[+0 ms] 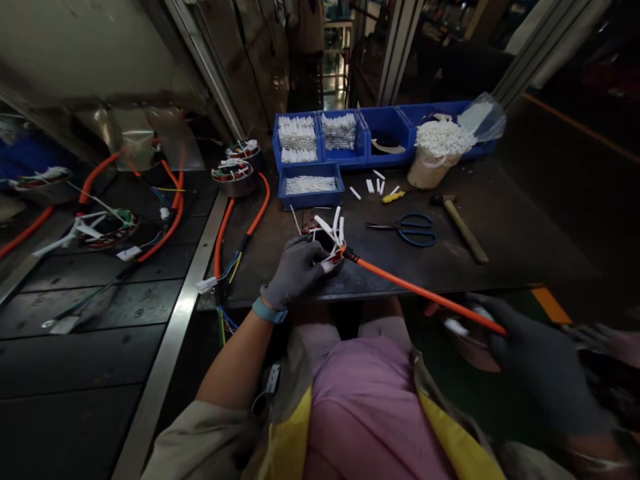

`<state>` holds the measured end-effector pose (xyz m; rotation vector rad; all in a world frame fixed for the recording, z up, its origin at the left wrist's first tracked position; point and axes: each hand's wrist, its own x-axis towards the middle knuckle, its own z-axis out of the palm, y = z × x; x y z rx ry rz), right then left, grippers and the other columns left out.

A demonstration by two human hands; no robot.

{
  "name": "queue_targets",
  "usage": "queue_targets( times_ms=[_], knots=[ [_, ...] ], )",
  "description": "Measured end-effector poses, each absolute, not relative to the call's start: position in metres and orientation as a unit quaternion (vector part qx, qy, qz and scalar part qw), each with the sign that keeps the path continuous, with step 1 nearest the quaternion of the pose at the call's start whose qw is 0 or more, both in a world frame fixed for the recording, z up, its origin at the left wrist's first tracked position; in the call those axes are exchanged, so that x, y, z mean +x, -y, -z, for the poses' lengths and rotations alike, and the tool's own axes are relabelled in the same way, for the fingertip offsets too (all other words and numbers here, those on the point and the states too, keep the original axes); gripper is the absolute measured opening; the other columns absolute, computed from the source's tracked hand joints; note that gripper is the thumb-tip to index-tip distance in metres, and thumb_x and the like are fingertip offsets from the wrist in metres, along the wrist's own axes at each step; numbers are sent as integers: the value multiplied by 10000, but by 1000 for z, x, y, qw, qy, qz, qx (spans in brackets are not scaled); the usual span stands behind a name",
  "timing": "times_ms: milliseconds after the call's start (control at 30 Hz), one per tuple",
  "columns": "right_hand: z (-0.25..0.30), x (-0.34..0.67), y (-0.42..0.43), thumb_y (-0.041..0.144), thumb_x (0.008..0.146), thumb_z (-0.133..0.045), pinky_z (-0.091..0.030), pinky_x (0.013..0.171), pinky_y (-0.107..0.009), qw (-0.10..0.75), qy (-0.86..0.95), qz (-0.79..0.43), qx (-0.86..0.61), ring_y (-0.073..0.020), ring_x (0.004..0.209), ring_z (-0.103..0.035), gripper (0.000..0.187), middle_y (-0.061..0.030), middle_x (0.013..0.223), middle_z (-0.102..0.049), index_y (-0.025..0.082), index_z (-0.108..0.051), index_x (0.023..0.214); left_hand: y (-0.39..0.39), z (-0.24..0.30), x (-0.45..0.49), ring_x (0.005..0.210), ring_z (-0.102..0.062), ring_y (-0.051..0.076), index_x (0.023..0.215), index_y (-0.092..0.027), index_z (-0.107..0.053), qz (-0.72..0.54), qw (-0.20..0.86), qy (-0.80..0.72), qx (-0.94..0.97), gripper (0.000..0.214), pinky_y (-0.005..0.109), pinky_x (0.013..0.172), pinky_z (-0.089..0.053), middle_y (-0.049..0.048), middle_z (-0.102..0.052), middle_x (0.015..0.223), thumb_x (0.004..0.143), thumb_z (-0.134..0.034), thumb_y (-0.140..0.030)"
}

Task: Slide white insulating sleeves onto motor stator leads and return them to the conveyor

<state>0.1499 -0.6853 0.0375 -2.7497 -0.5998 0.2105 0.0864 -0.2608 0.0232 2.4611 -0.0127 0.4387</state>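
My left hand [295, 270], in a grey glove, is closed around the near side of a wound motor stator [334, 261] at the table's front edge. White sleeves [336, 227] stand up from its winding wires. From the stator an orange cable [410, 288] runs taut down to the right, past the table edge. At its far end my right hand [520, 347], also gloved and somewhat blurred, is closed on the cable. The glove hides the cable's end and much of the stator.
Blue bins [345, 157] of white sleeves line the back, beside a bag of white pieces [443, 147]. Scissors [410, 230], a hammer [463, 230] and a yellow-handled tool [393, 197] lie right of the stator. More stators [233, 173] with orange cables stand left, some on a roller conveyor [95, 310].
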Motion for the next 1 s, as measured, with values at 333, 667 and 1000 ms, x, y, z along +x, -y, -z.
queue_targets(
  times_ms=[333, 667, 1000],
  knots=[
    [20, 110, 561, 565, 1061, -432, -587, 1006, -460, 431, 287, -225, -825, -313, 1141, -730, 641, -140, 1297, -737, 222, -495, 1599, 272, -14, 85, 814, -609, 214, 799, -203, -687, -204, 300, -13, 932, 208, 402, 906, -446, 20, -700, 794, 958, -687, -338],
    [-3, 265, 527, 428, 1052, -543, -473, 1153, -473, 292, 358, -44, -886, -317, 1333, -614, 480, -130, 1428, -678, 207, -655, 1463, 276, -3, 81, 743, -637, 223, 773, -208, -667, -277, 233, -27, 932, 203, 422, 923, -458, 6, -684, 725, 962, -695, -277],
    [-7, 386, 497, 307, 1018, -587, -479, 1069, -514, 167, 247, 91, -950, -357, 1222, -600, 376, -185, 1338, -678, 171, -713, 1345, 264, -15, 78, 713, -619, 217, 779, -230, -685, -222, 220, -7, 950, 248, 395, 779, -417, 5, -691, 711, 999, -613, -320]
  ],
)
